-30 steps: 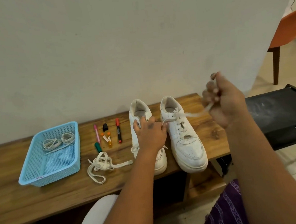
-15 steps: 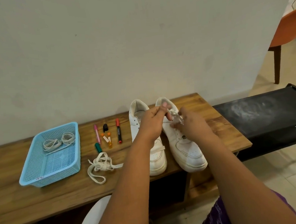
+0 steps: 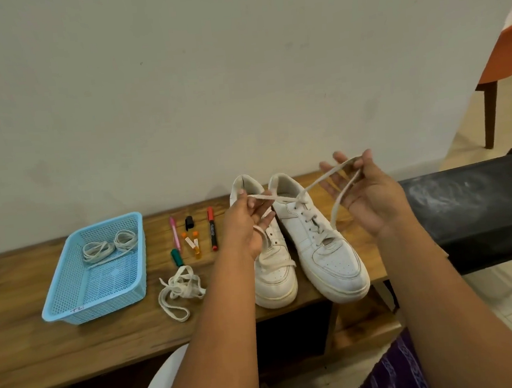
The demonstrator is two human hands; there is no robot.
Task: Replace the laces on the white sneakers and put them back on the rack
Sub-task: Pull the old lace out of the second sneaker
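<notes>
A basket (image 3: 70, 293) holds coiled laces (image 3: 109, 247); a loose lace (image 3: 179, 287) lies on the bench (image 3: 28, 341). Left hand (image 3: 245, 226) pinches one end of the right sneaker's (image 3: 318, 241) lace, right hand (image 3: 364, 192) loops the other over spread fingers (image 3: 329, 171), likely to tie it; rack (image 3: 467, 198) waits beside

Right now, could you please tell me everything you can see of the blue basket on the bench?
The blue basket is a rectangular tray of what looks like light blue perforated plastic, with sloping walls and a rolled rim. It sits upright at the left end of the wooden bench, clear of both hands. Two coiled off-white laces lie at its far end; a small handwritten mark shows on its near wall.
</notes>
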